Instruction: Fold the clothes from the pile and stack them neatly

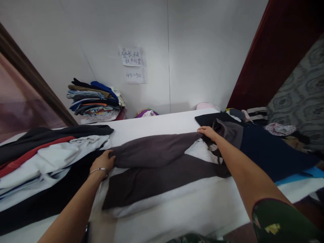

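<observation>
A dark grey-brown garment (149, 152) lies spread across the white table in front of me. It shows a lighter upper part and a darker lower part (162, 179), with pale material visible between and below them. My left hand (102, 163), a bracelet on its wrist, has its fingers curled on the garment's left end. Over at the upper right corner, my right hand (208, 132) pinches the edge. Bunched grey-brown cloth (229, 133) lies just right of that hand; I cannot tell whether it belongs to the same garment.
Left of me lie layered clothes (48, 158) in black, white and red. A folded clothes stack (96, 101) stands against the wall behind the white table (152, 124). Dark blue clothing (268, 152) and more garments cover the right side. Handwritten paper signs (133, 65) hang on the wall.
</observation>
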The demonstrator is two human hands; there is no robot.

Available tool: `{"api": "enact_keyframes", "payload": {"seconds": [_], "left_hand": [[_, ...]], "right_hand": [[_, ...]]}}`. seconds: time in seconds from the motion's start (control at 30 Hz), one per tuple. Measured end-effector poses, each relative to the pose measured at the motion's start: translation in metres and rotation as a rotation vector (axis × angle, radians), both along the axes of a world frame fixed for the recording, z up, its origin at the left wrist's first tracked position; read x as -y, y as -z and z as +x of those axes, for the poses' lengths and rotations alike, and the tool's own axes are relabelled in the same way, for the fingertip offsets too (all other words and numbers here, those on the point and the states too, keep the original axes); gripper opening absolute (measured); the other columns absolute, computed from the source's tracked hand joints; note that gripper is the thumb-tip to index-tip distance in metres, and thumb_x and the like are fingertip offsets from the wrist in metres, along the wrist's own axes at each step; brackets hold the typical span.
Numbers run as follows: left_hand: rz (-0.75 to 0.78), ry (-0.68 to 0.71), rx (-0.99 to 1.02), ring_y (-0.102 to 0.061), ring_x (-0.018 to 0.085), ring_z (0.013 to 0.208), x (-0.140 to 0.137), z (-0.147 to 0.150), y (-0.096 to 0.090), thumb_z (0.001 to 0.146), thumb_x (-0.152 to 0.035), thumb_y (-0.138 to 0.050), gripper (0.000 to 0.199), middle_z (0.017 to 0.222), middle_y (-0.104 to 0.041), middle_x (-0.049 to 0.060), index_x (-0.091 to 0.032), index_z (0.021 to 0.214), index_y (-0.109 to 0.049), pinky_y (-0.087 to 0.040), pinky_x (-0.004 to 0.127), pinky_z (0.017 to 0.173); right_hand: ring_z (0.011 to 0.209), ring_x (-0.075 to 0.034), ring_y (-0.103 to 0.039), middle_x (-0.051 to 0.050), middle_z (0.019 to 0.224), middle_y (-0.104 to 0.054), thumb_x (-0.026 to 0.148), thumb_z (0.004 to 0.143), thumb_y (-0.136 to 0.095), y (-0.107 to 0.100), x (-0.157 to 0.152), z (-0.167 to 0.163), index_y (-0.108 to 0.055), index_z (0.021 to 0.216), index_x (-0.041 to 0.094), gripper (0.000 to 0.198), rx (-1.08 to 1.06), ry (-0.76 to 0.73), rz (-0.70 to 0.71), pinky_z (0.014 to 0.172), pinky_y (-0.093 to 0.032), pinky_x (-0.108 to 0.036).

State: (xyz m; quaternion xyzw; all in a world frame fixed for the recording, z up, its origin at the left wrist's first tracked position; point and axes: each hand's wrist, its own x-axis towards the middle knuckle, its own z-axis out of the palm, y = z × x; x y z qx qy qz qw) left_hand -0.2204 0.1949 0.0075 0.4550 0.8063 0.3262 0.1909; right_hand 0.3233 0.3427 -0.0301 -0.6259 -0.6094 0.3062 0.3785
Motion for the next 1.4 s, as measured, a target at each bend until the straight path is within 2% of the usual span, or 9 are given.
{"api": "enact_keyframes", "payload": {"seconds": [0.13,0.27,0.37,0.57,0.7,1.0,1.13,1.23,1.4], "left_hand": [[-0.120,0.060,-0.271,-0.060,0.039,0.101,-0.001,0.000,0.004,0.066,-0.026,-0.065,0.021,0.099,-0.068,0.016,-0.023,0.086,-0.065,-0.043,0.051,0.089],[-0.109,0.120,-0.492,-0.058,0.037,0.105,0.006,0.009,0.000,0.077,-0.035,-0.056,0.029,0.117,-0.062,0.018,-0.020,0.100,-0.064,-0.044,0.049,0.089],[0.041,0.238,-0.633,-0.050,0.038,0.116,0.017,0.023,-0.004,0.082,-0.039,-0.049,0.035,0.126,-0.055,0.020,-0.016,0.106,-0.063,-0.040,0.050,0.095],[0.260,0.657,-0.223,-0.051,0.031,0.117,0.039,0.097,0.007,0.066,-0.038,-0.072,0.032,0.120,-0.062,0.012,-0.024,0.095,-0.068,-0.030,0.043,0.106],[0.189,0.926,-0.419,-0.048,0.029,0.119,0.038,0.147,0.019,0.073,-0.029,-0.066,0.040,0.129,-0.056,0.012,-0.023,0.112,-0.063,-0.032,0.045,0.102],[0.053,0.946,-0.699,-0.054,0.022,0.095,0.032,0.151,0.024,0.083,-0.010,-0.044,0.027,0.101,-0.063,0.009,-0.019,0.098,-0.065,-0.040,0.035,0.084],[0.038,0.929,-0.729,-0.055,0.023,0.094,0.039,0.151,0.027,0.080,-0.010,-0.045,0.028,0.101,-0.063,0.010,-0.018,0.098,-0.065,-0.041,0.036,0.082],[0.111,0.936,-0.692,-0.055,0.024,0.100,0.038,0.151,0.033,0.079,-0.011,-0.048,0.031,0.107,-0.063,0.011,-0.017,0.104,-0.064,-0.042,0.037,0.085],[0.179,0.962,-0.569,-0.044,0.027,0.127,0.034,0.141,0.053,0.085,-0.038,-0.051,0.042,0.135,-0.053,0.011,-0.021,0.123,-0.058,-0.033,0.044,0.104]], "right_hand": [[0.086,-0.023,-0.063,-0.005,0.078,-0.071,0.025,0.061,-0.074,0.006,-0.003,-0.008,-0.073,0.081,0.018,0.022,0.132,0.077,0.038,0.087,-0.045,-0.034],[0.102,-0.023,-0.060,-0.009,0.106,-0.069,0.033,0.079,-0.059,0.010,0.001,-0.009,-0.067,0.108,0.016,0.035,0.167,0.170,0.119,0.094,-0.042,-0.035],[0.109,-0.021,-0.057,-0.011,0.119,-0.063,0.035,0.088,-0.043,0.010,0.015,-0.002,-0.060,0.120,0.015,0.041,0.183,0.229,0.181,0.097,-0.041,-0.035],[0.105,-0.026,-0.058,-0.011,0.121,-0.061,0.038,0.074,-0.065,0.017,0.053,-0.006,-0.045,0.136,0.019,0.068,0.356,0.144,0.153,0.091,-0.043,-0.037],[0.102,-0.030,-0.060,-0.012,0.108,-0.067,0.036,0.072,-0.068,0.018,0.056,-0.023,-0.033,0.143,0.019,0.081,0.577,0.145,-0.002,0.089,-0.041,-0.039],[0.102,-0.027,-0.061,-0.013,0.108,-0.068,0.015,0.082,-0.046,0.019,0.053,-0.007,-0.057,0.125,0.017,0.044,0.523,0.217,-0.003,0.087,-0.042,-0.032],[0.101,-0.025,-0.062,-0.009,0.112,-0.067,0.029,0.085,-0.047,0.018,0.054,-0.014,-0.041,0.139,0.019,0.055,0.475,0.217,-0.002,0.082,-0.046,-0.031],[0.101,-0.025,-0.062,-0.011,0.112,-0.066,0.038,0.085,-0.052,0.015,0.057,-0.023,-0.038,0.140,0.020,0.060,0.559,0.205,-0.005,0.080,-0.046,-0.030],[0.100,-0.022,-0.061,-0.012,0.107,-0.067,0.028,0.091,-0.042,0.014,0.063,-0.027,-0.059,0.116,0.019,0.031,0.680,0.237,0.001,0.083,-0.044,-0.029]]}}
